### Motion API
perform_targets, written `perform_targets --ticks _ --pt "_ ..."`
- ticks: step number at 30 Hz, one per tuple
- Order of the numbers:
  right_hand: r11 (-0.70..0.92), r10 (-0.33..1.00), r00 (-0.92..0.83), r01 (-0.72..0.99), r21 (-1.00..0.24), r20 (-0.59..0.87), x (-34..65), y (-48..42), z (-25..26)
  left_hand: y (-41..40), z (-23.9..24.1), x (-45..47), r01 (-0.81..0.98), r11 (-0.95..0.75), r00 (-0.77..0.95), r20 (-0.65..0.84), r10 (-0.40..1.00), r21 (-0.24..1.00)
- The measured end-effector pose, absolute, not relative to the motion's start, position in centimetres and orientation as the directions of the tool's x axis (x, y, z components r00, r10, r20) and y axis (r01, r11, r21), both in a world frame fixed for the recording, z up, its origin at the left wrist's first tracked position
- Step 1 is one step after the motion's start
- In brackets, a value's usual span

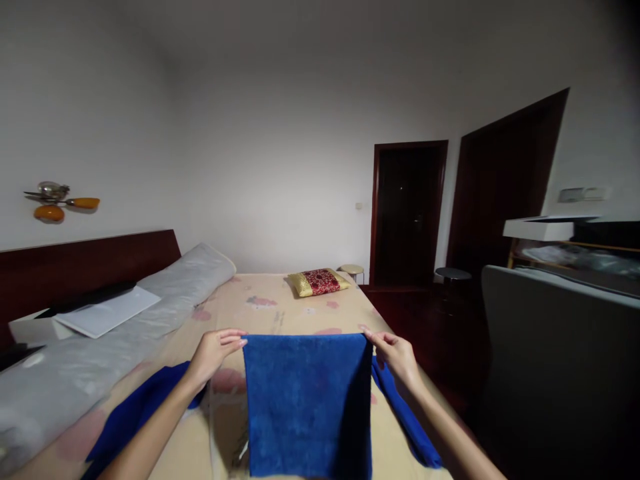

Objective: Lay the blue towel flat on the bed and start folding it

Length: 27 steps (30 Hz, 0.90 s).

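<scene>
A blue towel (pixel 307 400) hangs in front of me over the bed (pixel 280 313), held up by its two top corners. My left hand (pixel 216 352) pinches the top left corner. My right hand (pixel 395 352) pinches the top right corner. More blue cloth (pixel 135 413) lies on the bed under my left forearm, and another strip of blue cloth (pixel 405 417) lies under my right forearm.
A red and gold cushion (pixel 320 281) sits at the far end of the bed. A grey plastic-wrapped roll (pixel 125 333) runs along the dark headboard (pixel 90 263) at left. A grey chair back (pixel 555 360) stands at right, with dark doors (pixel 409 213) beyond.
</scene>
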State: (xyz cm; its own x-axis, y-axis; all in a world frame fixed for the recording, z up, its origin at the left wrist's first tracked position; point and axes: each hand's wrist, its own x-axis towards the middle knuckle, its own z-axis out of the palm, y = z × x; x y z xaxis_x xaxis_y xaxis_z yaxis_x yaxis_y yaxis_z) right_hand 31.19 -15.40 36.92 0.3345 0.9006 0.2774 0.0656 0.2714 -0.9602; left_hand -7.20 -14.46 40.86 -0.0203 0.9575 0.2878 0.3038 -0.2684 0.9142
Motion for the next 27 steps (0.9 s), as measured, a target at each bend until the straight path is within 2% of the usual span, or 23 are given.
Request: perform_targets --ticks 13,16,20,24,27 --pt "0.259 0.894 0.354 0.089 -0.962 0.273 31.1 -15.6 38.2 -13.7 40.3 -6.7 0.321 -0.304 -0.054 0.338 0.94 0.897" --pt "0.27 0.896 0.355 0.039 -0.962 0.266 31.0 -15.4 38.0 -14.1 40.5 -6.4 0.308 -0.315 -0.062 0.35 0.935 0.898" --pt "0.282 0.91 0.335 -0.065 -0.957 0.245 31.1 -15.0 37.4 -14.5 40.5 -6.5 0.184 -0.293 -0.085 0.313 0.946 0.938" --pt "0.246 0.951 0.219 -0.107 -0.963 0.219 31.4 -14.7 36.9 -14.4 39.8 -6.8 -0.033 -0.177 -0.074 0.175 0.982 0.984" --pt "0.206 0.971 0.141 -0.101 -0.973 0.191 31.7 -14.4 36.7 -14.1 39.3 -7.0 -0.09 -0.107 -0.088 0.099 0.991 0.99"
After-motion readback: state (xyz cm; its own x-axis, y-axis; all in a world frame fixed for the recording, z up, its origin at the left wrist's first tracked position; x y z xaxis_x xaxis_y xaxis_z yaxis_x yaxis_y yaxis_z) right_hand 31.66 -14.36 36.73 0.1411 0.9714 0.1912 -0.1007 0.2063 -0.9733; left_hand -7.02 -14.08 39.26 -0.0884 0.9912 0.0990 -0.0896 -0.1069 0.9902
